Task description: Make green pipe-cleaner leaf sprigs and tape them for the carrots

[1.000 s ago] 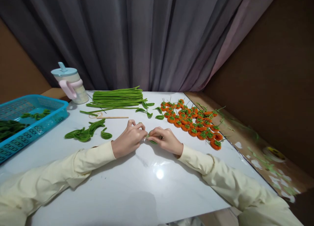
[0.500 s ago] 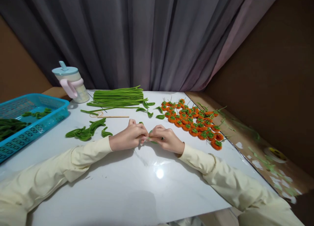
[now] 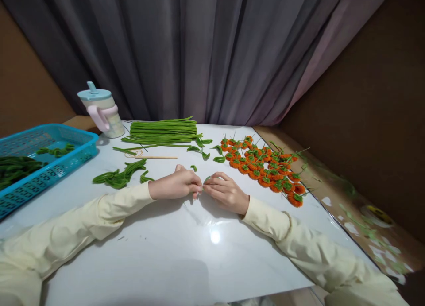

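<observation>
My left hand (image 3: 175,183) and my right hand (image 3: 228,192) meet fingertip to fingertip just above the table, both closed in a pinch. A little green of a pipe cleaner piece (image 3: 209,179) shows at my right fingers; most of it is hidden. Beyond my hands lies one short green piece (image 3: 194,168). Bent green pipe cleaner leaves (image 3: 119,175) are heaped left of my left hand. More small leaves (image 3: 202,151) lie scattered farther back. To the right are rows of orange fuzzy flowers (image 3: 265,166) with green centres and thin wire stems.
A bundle of straight green pipe cleaners (image 3: 162,132) lies at the back of the white table (image 3: 149,253), with a thin wooden stick (image 3: 156,157) before it. A blue basket (image 3: 66,162) holding green pieces and a lidded cup (image 3: 102,111) stand left. A grey curtain (image 3: 172,53) hangs behind.
The view has shifted slightly. My right fingers have opened out a little from their tighter curl, and the short green piece beyond my hands shows more fully. Both hands still pinch together.
</observation>
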Demonstrator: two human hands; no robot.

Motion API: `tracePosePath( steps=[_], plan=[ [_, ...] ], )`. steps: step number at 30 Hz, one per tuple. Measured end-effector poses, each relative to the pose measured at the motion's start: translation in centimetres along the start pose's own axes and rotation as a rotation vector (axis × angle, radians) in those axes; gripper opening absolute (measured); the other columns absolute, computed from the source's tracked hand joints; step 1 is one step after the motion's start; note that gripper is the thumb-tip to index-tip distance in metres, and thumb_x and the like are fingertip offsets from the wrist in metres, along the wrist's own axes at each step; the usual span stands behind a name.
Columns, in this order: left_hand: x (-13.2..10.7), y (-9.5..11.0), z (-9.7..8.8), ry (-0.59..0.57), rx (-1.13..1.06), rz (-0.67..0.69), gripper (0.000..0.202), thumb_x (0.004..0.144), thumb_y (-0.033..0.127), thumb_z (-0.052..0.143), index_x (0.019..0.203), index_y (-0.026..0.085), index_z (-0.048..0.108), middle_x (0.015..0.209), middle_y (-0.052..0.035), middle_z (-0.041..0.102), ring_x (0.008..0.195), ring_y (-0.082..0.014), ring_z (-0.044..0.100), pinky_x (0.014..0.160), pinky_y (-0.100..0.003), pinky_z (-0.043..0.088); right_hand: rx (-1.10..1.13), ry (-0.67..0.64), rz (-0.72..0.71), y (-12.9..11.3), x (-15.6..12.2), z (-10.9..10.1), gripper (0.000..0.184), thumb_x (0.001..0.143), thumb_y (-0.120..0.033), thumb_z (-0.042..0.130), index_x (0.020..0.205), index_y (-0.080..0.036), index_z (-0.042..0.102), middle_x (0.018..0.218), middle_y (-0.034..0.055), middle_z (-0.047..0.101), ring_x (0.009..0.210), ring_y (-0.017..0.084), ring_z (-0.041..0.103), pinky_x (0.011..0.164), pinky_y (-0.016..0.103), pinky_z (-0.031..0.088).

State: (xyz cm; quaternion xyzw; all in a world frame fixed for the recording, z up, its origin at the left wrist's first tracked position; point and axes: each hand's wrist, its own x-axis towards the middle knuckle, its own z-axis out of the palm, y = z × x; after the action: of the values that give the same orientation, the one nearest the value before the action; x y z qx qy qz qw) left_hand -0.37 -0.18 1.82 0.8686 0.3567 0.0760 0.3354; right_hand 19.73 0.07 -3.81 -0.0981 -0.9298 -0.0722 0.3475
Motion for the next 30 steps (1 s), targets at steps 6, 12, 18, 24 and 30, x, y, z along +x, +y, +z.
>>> tracePosePath(
  steps=[6, 12, 18, 24, 30],
  plan=[
    [-0.9, 0.3, 1.1, 0.261, 0.596, 0.197, 0.009, 0.086, 0.020, 0.056, 0.080, 0.014, 0.059, 0.084, -0.0061, 0.067, 0.106, -0.0227, 0.052, 0.090, -0.043, 0.023, 0.182, 0.041, 0.207, 0.1, -0.4, 0.9, 0.019, 0.095, -0.014, 0.040, 0.091, -0.015, 0.058, 0.081, 0.0088, 0.066, 0.075, 0.017, 0.060, 0.076, 0.037, 0.045],
    [-0.4, -0.4, 2.0, 0.359, 0.758, 0.344, 0.021, 0.087, 0.005, 0.043, 0.073, 0.013, 0.056, 0.068, -0.0052, 0.066, 0.098, -0.0197, 0.056, 0.092, -0.043, 0.020, 0.304, 0.042, 0.388, -0.1, -0.1, 1.0, 0.018, 0.095, -0.023, 0.048, 0.086, -0.017, 0.063, 0.080, 0.0065, 0.069, 0.073, 0.016, 0.062, 0.076, 0.033, 0.045],
    [-0.5, -0.6, 1.6, 0.293, 0.644, 0.305, 0.023, 0.078, -0.001, 0.040, 0.073, 0.014, 0.057, 0.075, -0.0058, 0.065, 0.093, -0.0184, 0.057, 0.092, -0.044, 0.020, 0.429, -0.003, 0.561, -0.3, 0.1, 0.8, 0.015, 0.089, -0.028, 0.060, 0.084, -0.017, 0.069, 0.078, 0.0053, 0.070, 0.072, 0.016, 0.062, 0.076, 0.030, 0.048],
    [-0.4, -0.6, 1.1, 0.264, 0.436, 0.256, 0.027, 0.089, 0.015, 0.038, 0.070, 0.014, 0.057, 0.078, -0.0045, 0.064, 0.085, -0.0161, 0.057, 0.089, -0.042, 0.020, 0.650, -0.010, 0.685, -0.2, 0.0, 0.7, 0.027, 0.087, -0.038, 0.060, 0.083, -0.013, 0.069, 0.079, 0.0082, 0.069, 0.072, 0.017, 0.063, 0.065, 0.026, 0.051],
    [-0.2, -0.4, 0.9, 0.233, 0.309, 0.215, 0.032, 0.089, 0.020, 0.038, 0.064, 0.015, 0.058, 0.075, -0.0019, 0.066, 0.079, -0.0144, 0.056, 0.086, -0.038, 0.021, 0.799, -0.022, 0.756, -0.1, 0.2, 0.5, 0.031, 0.082, -0.043, 0.064, 0.084, -0.012, 0.069, 0.077, 0.0077, 0.070, 0.069, 0.018, 0.066, 0.065, 0.026, 0.053]
  ],
)
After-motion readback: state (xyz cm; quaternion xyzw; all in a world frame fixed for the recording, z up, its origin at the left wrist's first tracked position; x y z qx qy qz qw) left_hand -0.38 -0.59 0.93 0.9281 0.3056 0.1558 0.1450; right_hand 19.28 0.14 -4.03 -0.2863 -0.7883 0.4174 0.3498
